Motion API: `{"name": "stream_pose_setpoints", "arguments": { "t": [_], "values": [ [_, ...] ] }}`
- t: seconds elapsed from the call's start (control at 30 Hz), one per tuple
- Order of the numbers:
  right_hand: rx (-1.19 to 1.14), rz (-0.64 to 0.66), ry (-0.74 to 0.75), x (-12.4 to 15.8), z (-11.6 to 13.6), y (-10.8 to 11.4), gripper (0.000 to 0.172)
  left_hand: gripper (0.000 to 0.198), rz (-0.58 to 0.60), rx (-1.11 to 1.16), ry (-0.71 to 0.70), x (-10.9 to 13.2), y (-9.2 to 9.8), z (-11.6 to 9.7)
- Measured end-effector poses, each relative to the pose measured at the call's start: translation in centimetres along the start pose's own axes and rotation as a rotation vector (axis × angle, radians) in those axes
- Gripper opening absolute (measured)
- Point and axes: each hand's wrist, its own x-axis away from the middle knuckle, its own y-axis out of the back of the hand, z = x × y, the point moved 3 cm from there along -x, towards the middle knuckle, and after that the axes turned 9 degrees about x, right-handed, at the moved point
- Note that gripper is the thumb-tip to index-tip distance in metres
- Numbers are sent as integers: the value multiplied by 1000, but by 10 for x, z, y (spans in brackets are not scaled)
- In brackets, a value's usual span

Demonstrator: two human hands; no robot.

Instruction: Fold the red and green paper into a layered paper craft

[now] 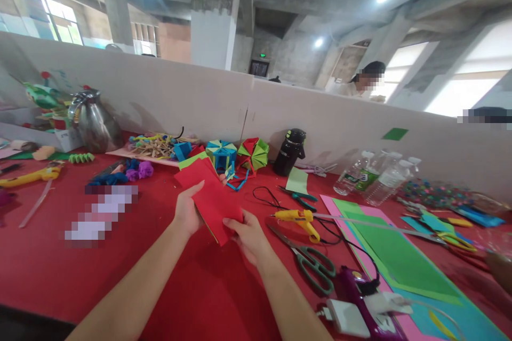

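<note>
Both of my hands hold a red sheet of paper above the red table. My left hand grips its left edge, thumb on top. My right hand pinches its lower right corner. A thin green layer shows along the sheet's lower edge. Just beyond the sheet sit folded paper shapes, one blue and green, one red and green.
A yellow glue gun and green-handled scissors lie right of my hands. Green, pink and blue paper sheets cover the right side. A black flask, water bottles, a metal kettle and craft sticks line the white partition. A person sits beyond it.
</note>
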Motion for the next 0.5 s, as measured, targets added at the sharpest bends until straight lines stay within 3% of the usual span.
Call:
{"name": "stream_pose_setpoints", "arguments": {
  "t": [0.1, 0.3, 0.5],
  "values": [
    [-91, 78, -77, 3, 2, -1, 43, 45, 31, 25, -108, 5, -3, -12],
    [-195, -67, -165, 2, -3, -1, 37, 36, -34, 28, -425, 9, -10, -25],
    [-404, 103, -190, 12, 5, -24, 18, 38, 24, -152, -598, 11, -8, -13]
  ]
}}
